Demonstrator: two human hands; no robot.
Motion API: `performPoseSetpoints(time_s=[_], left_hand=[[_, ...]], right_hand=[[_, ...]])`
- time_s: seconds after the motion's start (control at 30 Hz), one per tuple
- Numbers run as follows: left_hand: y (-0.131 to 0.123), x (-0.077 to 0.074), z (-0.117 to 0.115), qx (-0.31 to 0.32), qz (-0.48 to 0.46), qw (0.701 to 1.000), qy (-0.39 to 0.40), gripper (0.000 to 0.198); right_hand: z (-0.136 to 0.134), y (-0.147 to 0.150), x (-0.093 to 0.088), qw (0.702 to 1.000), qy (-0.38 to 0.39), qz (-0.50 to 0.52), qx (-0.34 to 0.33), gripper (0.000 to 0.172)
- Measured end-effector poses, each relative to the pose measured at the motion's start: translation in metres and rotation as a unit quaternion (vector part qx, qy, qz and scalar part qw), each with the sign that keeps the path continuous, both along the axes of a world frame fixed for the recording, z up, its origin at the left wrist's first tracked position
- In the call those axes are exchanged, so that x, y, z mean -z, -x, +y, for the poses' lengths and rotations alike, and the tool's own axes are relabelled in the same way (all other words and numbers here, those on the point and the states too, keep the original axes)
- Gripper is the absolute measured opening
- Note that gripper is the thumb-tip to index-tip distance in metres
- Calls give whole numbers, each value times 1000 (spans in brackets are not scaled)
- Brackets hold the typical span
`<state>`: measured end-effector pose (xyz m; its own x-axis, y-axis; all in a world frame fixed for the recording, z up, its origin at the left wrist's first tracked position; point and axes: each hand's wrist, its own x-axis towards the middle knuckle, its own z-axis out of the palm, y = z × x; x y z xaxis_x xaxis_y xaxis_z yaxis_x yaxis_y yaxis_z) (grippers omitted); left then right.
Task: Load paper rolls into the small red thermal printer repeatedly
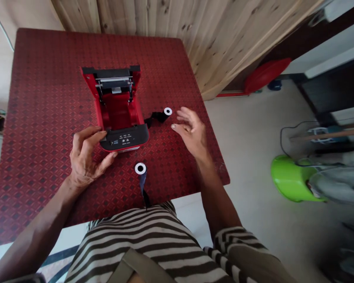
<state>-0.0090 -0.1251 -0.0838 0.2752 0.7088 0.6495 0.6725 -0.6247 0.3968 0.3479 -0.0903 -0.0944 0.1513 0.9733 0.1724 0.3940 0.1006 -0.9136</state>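
Note:
A red and black receipt printer (124, 137) stands on the table with its lid (113, 80) raised and its red paper bay (120, 112) exposed and bare. My left hand (87, 155) grips the front left corner, fingers on top and thumb low at the front edge. To the right of the printer is a small roll with a white end (168, 111), a black strip trailing from it toward the printer's side. Just right of that roll, apart from it, my right hand (192, 131) hovers open with fingers curved. A second white-ended roll (140, 168) stands in front, its dark strip hanging toward the table edge.
The table (47, 78) has a red patterned top, its near edge close to my body. Wooden panelling (153, 17) rises behind it. On the floor at right are a green tub (289, 179), a cable and assorted items; a red object (267, 76) leans farther back.

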Motion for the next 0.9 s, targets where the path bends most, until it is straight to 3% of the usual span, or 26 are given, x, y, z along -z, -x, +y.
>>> performPoseSetpoints(time_s=[0.07,0.17,0.27,0.37,0.5,0.53,0.6,0.67,0.73,0.9], left_hand=[[0,0,0,4,5,1000,-6,58],[0,1,1,15,-2,1000,-22,61],[-1,1,1,16,-7,1000,-21,61],[-2,1,0,15,-10,1000,-14,60],[-3,2,-2,16,-12,1000,-7,62],[-3,2,-2,16,-13,1000,-7,61],[-3,2,-3,16,-14,1000,-7,60],[-3,2,-3,15,-9,1000,-5,60],[-2,2,-3,15,2,1000,-9,59],[-3,4,-3,18,7,1000,-15,58]], right_hand=[[26,0,17,999,4,7,-35,70],[47,10,33,999,9,-18,-50,57],[42,15,26,1000,18,-3,-25,48],[17,7,-14,997,-11,59,-51,43],[-16,1,-98,973,-93,92,-191,45],[-19,7,-115,964,-111,64,-235,42],[-16,28,-136,950,-69,-69,-298,38],[-2,57,-138,920,-92,-205,-320,41],[16,88,-127,895,-99,-300,-314,38],[48,135,-106,820,-33,-453,-347,28]])
